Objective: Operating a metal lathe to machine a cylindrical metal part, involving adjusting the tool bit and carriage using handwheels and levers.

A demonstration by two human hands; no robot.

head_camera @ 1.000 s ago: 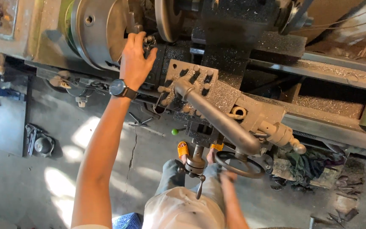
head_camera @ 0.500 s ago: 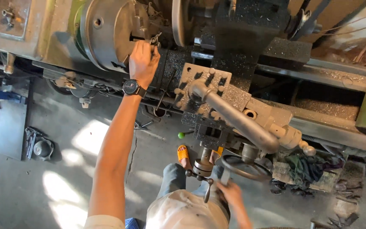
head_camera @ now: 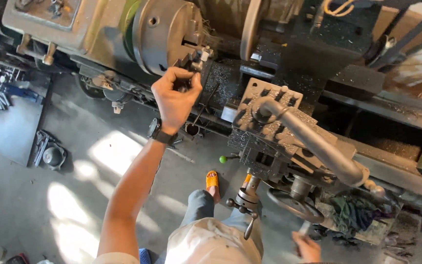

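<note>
Two bare hands are at work on a lathe in the head view: the left hand [head_camera: 174,98], a dark watch [head_camera: 161,132] on its wrist, is raised with fingers curled together, pinching a small dark piece beside the jaws of the round steel chuck [head_camera: 164,34]. The right hand [head_camera: 307,247], low at the frame's edge, is closed on the handle of the carriage handwheel [head_camera: 295,205], below the tool post [head_camera: 264,122] and its long grey lever [head_camera: 318,144]
</note>
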